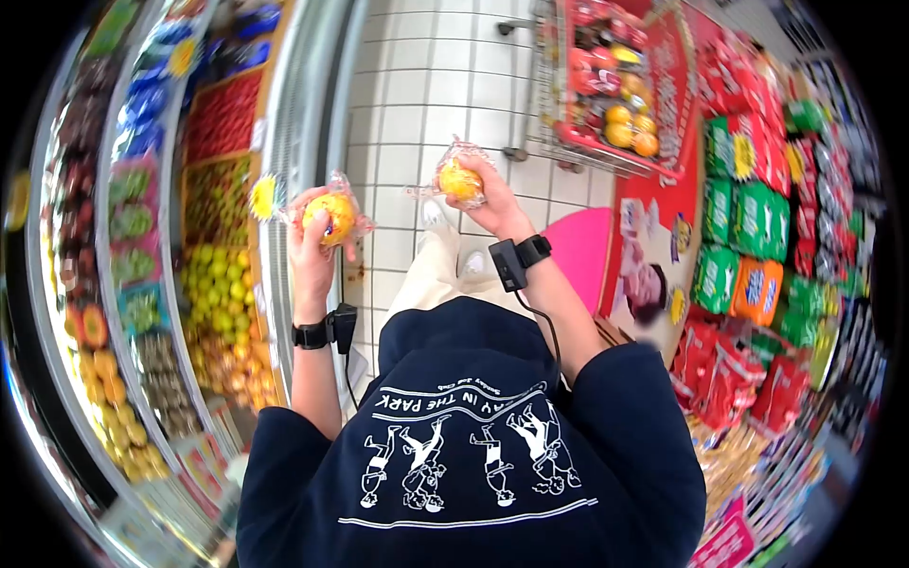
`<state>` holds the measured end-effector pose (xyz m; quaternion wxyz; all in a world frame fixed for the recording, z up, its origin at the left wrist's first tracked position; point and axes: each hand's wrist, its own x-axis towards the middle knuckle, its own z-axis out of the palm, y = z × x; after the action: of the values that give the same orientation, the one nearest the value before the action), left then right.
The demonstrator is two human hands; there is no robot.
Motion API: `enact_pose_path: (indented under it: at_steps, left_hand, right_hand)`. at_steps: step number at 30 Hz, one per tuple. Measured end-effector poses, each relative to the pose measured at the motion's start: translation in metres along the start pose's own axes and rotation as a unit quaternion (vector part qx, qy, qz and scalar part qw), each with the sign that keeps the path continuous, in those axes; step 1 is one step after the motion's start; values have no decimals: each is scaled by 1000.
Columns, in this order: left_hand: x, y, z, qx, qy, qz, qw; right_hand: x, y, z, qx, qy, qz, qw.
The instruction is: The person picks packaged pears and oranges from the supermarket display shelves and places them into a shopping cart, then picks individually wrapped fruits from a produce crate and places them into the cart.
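Observation:
My left hand [312, 256] is wrapped round an orange fruit [329, 220] in clear plastic with red print, near the edge of the refrigerated shelf. In my right hand [495, 201] is another wrapped orange fruit [460, 181], held over the tiled floor. The two fruits are apart, at about the same height. Each wrist carries a black strap with a small box and a cable.
Tiered shelves on the left hold fruit, including yellow-green fruit [218, 284] in a compartment. A shopping cart [559, 142] with fruit stands at the upper right. Beyond it are stacked red and green packages [760, 220]. White tiles [407, 104] cover the floor.

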<state>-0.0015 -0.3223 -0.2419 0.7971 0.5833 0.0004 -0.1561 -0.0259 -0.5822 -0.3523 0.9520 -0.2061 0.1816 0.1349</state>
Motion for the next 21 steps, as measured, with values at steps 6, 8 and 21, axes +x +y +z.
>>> enact_pose_path:
  at_steps: [6, 8, 21]
  left_hand:
    - [102, -21, 64, 41, -134, -49, 989]
    - [137, -28, 88, 32, -164, -65, 984]
    - [284, -62, 240, 149, -414, -156, 884]
  right_hand:
    - [-9, -87, -42, 8, 61, -75, 995]
    - [-12, -118, -52, 3, 98, -111, 989]
    - [-76, -255, -130, 96, 268, -289, 914]
